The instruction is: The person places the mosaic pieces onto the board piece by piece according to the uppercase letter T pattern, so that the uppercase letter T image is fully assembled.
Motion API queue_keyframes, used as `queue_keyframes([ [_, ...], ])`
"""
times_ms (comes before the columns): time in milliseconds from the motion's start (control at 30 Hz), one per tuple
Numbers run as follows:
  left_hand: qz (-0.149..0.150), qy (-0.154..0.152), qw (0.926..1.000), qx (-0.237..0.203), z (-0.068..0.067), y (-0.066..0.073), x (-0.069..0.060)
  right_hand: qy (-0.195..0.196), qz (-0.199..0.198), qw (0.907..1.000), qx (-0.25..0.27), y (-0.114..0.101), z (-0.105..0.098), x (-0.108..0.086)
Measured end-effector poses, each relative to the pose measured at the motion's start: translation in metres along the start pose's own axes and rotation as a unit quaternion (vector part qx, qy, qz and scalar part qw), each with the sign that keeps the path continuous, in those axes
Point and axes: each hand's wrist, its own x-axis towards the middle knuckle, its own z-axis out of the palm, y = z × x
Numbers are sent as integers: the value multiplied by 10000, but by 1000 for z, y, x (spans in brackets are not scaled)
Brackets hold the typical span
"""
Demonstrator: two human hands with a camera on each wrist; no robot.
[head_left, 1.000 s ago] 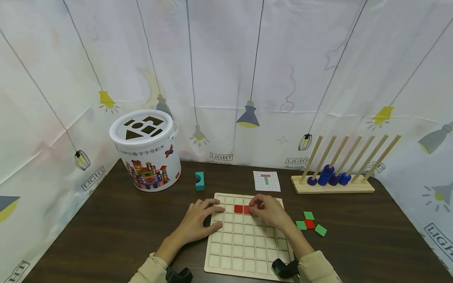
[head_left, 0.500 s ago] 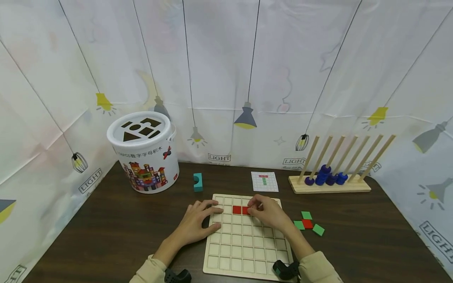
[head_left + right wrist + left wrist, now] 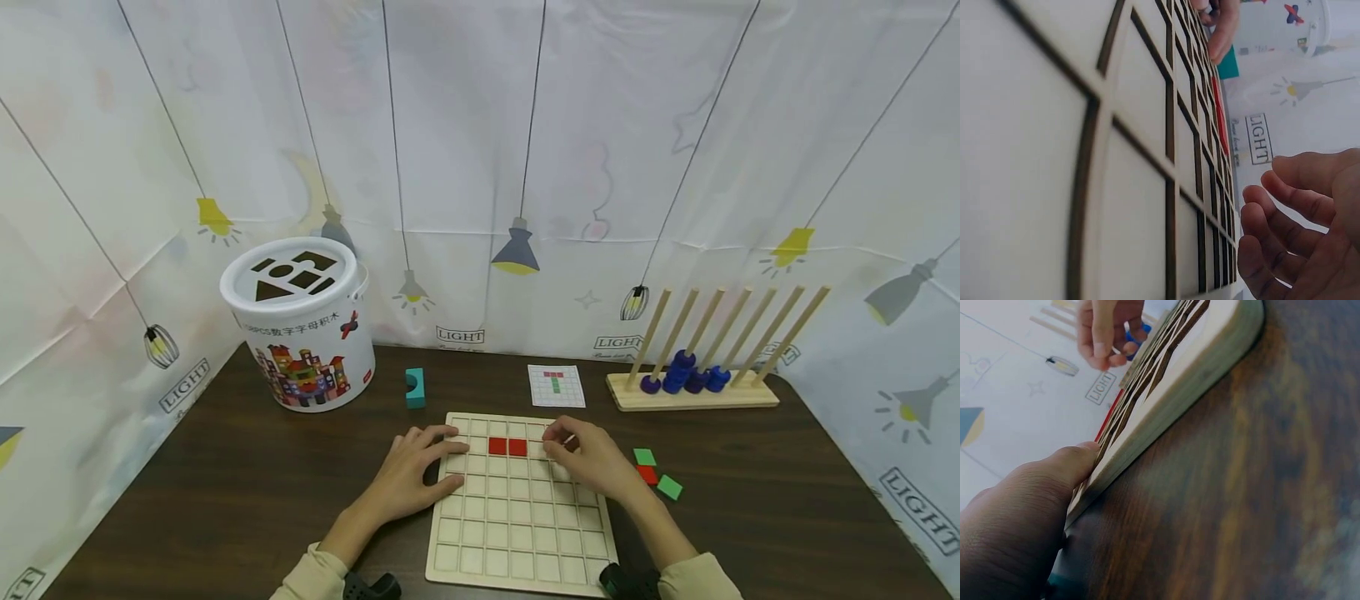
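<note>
Two red square tiles (image 3: 507, 447) lie side by side in cells near the far edge of a wooden grid board (image 3: 510, 533). My left hand (image 3: 412, 471) rests on the board's left edge, its fingers spread and touching the frame. Over the board's far right part hovers my right hand (image 3: 588, 454), with bent, relaxed fingers and nothing between them in the right wrist view. Right of the board lie loose tiles: a red tile (image 3: 647, 475), a green tile (image 3: 670, 487) and another green tile (image 3: 644, 457).
Behind the board lies a pattern card (image 3: 557, 386) with a red and green T. A teal block (image 3: 415, 388) and a white bucket (image 3: 300, 325) stand at back left. At back right is a peg stand (image 3: 693, 396) with blue beads.
My right hand has left the second red tile and moved right, now partly covering the loose tiles. My left hand has stayed on the board's edge. The head view has shifted slightly.
</note>
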Motion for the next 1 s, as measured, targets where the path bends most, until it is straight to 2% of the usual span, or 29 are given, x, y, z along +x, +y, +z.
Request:
queue_keyframes([
  [300, 13, 9, 10000, -57, 1, -1, 0, 59, -172, 9998, 24, 17, -16, -15],
  [633, 51, 18, 10000, -61, 0, -1, 1, 187, 35, 9996, -228, 27, -35, -35],
  [1000, -8, -69, 9999, -73, -1, -1, 0, 167, 280, 9987, -383, 48, -56, -51],
])
